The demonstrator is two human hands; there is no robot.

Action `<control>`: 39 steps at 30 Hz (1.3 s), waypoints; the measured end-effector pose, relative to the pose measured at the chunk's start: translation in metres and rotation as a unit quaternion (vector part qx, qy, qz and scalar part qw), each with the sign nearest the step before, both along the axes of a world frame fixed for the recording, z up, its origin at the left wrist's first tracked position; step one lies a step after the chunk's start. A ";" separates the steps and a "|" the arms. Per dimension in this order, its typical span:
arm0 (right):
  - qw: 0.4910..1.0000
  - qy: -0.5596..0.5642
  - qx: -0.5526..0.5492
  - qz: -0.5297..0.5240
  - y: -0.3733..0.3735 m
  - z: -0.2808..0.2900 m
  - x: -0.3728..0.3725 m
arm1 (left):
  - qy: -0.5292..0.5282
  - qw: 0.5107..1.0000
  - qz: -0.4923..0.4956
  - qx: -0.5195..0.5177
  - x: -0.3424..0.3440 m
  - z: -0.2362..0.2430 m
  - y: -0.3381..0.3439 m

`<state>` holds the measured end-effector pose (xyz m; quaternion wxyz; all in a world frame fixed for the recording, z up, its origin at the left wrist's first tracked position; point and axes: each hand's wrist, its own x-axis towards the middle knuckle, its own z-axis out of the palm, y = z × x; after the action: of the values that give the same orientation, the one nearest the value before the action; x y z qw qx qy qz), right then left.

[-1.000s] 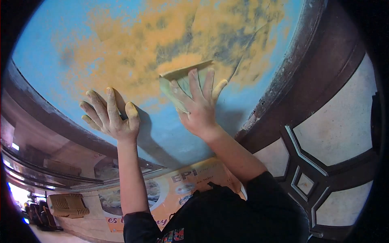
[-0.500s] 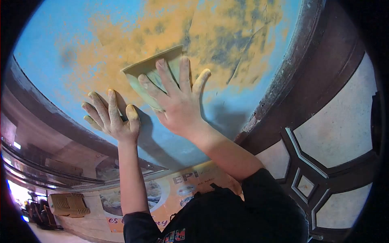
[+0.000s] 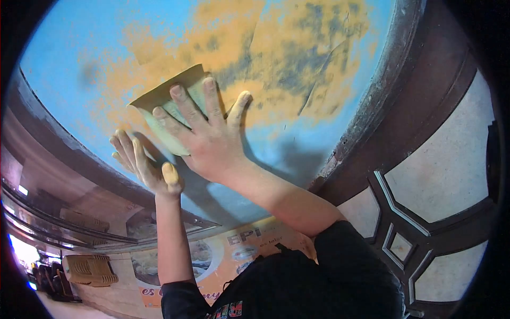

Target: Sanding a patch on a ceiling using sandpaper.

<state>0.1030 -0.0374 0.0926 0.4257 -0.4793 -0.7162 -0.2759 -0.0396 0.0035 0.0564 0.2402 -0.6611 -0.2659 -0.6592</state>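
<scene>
My right hand (image 3: 204, 135) presses a folded, pale greenish abrasive sheet (image 3: 162, 130) against the blue painted surface (image 3: 90, 37) with its orange and grey patches. Its fingers are spread over the sheet, with the thumb mostly hidden. Lower left, my left hand (image 3: 146, 159) rests near that surface's dark border, its dusty fingers extended and somewhat tilted, holding nothing visible.
A dark moulding (image 3: 404, 101) curves along the right, beside pale framed panels (image 3: 435, 159). Glossy dark panelling (image 3: 64, 196) runs down the left. Below are an orange printed banner (image 3: 276, 239), a tan slatted object (image 3: 87, 268) and dark clutter near a bright opening.
My right hand and the sheet have moved left across the patched surface, towards my left hand. My left hand has turned onto its side and dropped slightly.
</scene>
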 end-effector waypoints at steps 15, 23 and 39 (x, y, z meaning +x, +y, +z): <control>0.997 -0.069 0.007 -0.018 -0.009 -0.015 0.081 | 0.109 0.976 0.019 -0.188 0.048 0.076 -0.044; 0.982 0.029 0.151 -0.105 0.001 -0.011 0.243 | 0.152 0.952 0.162 -0.209 0.046 0.082 -0.045; 0.964 -0.086 0.212 -0.138 -0.004 0.011 0.310 | 0.221 0.933 0.171 -0.227 0.041 0.134 -0.087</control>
<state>0.4131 -0.0418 0.1037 0.4124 -0.4469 -0.6023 -0.5171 0.0010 -0.0835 0.1904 0.2456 -0.7712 -0.4581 -0.3675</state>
